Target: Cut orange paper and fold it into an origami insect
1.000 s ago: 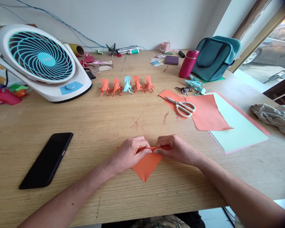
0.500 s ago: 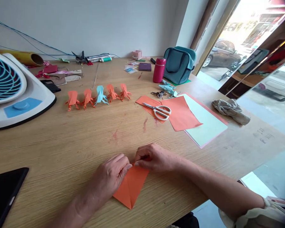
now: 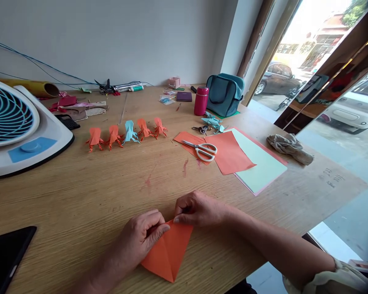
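Note:
A folded orange paper [image 3: 169, 252] lies on the wooden table [image 3: 79, 196] near its front edge, its point toward me. My left hand [image 3: 141, 239] presses the paper's upper left part with curled fingers. My right hand [image 3: 199, 210] pinches the paper's top corner, fingertips together. Both hands meet at the top of the fold.
A row of small folded paper figures [image 3: 127, 132], orange and one light blue, stands mid-table. Scissors [image 3: 200, 150] lie on orange and pale green sheets [image 3: 251, 161] at right. A fan [image 3: 15, 126] sits far left, a black phone [image 3: 6, 255] near left, a bag [image 3: 223, 94], red bottle [image 3: 200, 101] and cloth [image 3: 290, 148] at right.
The view has swung to the right and slightly up. My hands have closed in on the paper's top corner, and the paper is now folded narrower, with a centre crease.

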A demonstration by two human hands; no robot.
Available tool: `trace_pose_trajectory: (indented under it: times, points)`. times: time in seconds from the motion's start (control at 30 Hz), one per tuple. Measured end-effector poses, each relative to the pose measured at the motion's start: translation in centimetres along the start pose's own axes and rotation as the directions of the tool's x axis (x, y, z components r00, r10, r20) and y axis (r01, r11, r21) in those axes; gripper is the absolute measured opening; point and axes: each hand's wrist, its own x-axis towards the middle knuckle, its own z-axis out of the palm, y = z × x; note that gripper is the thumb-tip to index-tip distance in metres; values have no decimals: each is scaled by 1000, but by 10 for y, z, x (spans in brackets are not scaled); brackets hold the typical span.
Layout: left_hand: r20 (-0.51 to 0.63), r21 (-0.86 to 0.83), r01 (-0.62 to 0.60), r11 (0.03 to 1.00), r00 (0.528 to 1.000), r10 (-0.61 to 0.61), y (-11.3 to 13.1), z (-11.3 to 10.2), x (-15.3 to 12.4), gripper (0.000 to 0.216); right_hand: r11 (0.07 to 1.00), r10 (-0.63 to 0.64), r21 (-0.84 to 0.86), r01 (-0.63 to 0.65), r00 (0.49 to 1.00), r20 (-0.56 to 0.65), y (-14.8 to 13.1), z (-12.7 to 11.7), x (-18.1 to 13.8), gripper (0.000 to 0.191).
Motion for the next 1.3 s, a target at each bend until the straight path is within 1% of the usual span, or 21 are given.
trace_pose_trajectory:
  times: [0.07,0.13,0.23,0.27,0.33,0.37,0.47,0.53,0.67,0.7,0.77,0.83,0.9,0.97,1.07,1.17,1.23,1.3]
  points:
    - [33,-51,37,998,999,-35,1,-3,1,39,999,5,46,-4,1000,-8,1,0,0,24]
    - [23,-106,81,991,997,-80,2,-7,1,39,983,24,184,-13,998,-54,2,-1,1,25]
    - [-69,-188,156,970,983,-172,2,-13,3,38,908,75,418,16,977,-200,2,0,3,39]
    - [-112,-215,178,960,972,-205,3,-14,4,38,886,90,463,31,967,-238,0,1,3,44]
    - [-196,-273,192,943,948,-250,5,-16,4,37,860,104,509,42,961,-255,-4,6,3,51]
    - [-241,-309,195,931,931,-275,8,-16,4,36,858,107,513,29,966,-234,-7,9,3,52]
    - [-274,-417,207,885,900,-340,15,-13,4,34,856,121,516,-36,984,-132,-14,20,2,52]
    - [-274,-437,200,877,899,-341,19,-10,5,31,872,156,482,-86,982,-108,-15,27,1,48]
    - [-187,-483,204,851,926,-328,21,-5,4,28,907,234,395,-147,955,-183,-15,36,2,42]
    - [-162,-503,208,839,931,-328,21,-4,4,29,908,236,394,-146,953,-191,-15,37,3,42]
    - [-63,-559,244,792,940,-334,18,-4,3,28,901,206,420,-111,960,-188,-15,38,3,41]
    - [-24,-597,280,752,931,-365,14,-4,2,30,923,179,373,-93,963,-203,-14,38,4,39]
    - [39,-637,331,696,916,-400,11,-5,2,31,944,142,324,-67,966,-215,-13,38,3,35]
    - [90,-666,361,653,908,-410,9,-6,1,30,959,119,280,-52,967,-226,-11,38,3,31]
    - [75,-674,364,643,899,-431,9,-7,2,30,967,115,250,-50,960,-254,-11,39,2,32]
    - [63,-688,381,617,879,-473,12,-7,3,31,966,127,254,-54,951,-281,-12,41,1,36]
    - [54,-688,380,618,876,-479,14,-7,3,32,957,168,275,-88,945,-282,-13,41,0,39]
    - [26,-672,357,649,887,-462,15,-7,3,34,953,223,265,-147,932,-285,-13,42,0,41]
